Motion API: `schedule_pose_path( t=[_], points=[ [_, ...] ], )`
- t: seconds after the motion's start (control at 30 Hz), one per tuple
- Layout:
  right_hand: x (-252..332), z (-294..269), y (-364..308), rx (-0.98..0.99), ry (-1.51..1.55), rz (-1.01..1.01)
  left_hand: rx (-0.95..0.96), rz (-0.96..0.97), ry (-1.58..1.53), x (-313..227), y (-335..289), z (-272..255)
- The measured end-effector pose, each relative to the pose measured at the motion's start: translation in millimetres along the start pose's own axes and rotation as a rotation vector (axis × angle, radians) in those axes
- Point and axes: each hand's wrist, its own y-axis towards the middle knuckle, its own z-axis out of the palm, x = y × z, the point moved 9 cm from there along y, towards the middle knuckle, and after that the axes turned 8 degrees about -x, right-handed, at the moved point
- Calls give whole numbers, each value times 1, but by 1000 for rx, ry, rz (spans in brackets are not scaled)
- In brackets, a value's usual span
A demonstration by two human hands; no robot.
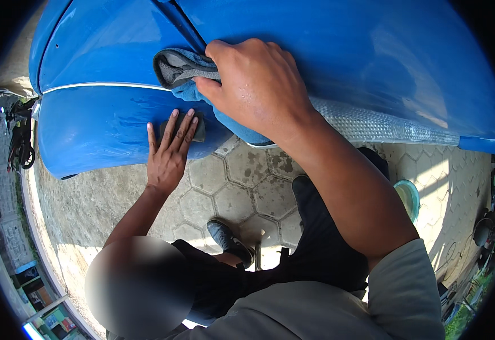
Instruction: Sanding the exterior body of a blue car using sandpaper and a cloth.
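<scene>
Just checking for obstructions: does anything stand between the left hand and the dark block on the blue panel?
Nothing visible does: the left hand lies with its fingers over the dark block, against the blue panel. The right hand grips a blue-grey cloth higher up.

Your left hand [168, 158] lies on a block [200, 131], which sits against the bumper [83, 130]; the bumper stretches off to that hand's left. Beyond it runs the trim [103, 85], with the body [111, 42] behind. Ahead and to the right of your left hand is your right hand [261, 85], with the cloth [185, 65] in it, sticking out on its left. Right of your right wrist is the textured strip [381, 126]. The paving [236, 170] lies below both hands, your shoe [223, 235] on it, nearer you than your left hand. A basin [416, 198] stands right of your right forearm; a bike [23, 136] is well left of your left hand.
</scene>
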Motion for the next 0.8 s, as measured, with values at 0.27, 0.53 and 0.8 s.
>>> schedule_pose_path(
  t=[0.27, 0.53, 0.8],
  points=[
    [2, 2, 3, 2, -31, 11, 172, 311, 14, -120, 33, 111],
    [-7, 6, 0, 30, -10, 28, 159, 493, 200, -144, -27, 175],
    [-6, 2, 0, 28, 16, 42, 247, 421, -361, -66, -165, 85]
  ],
)
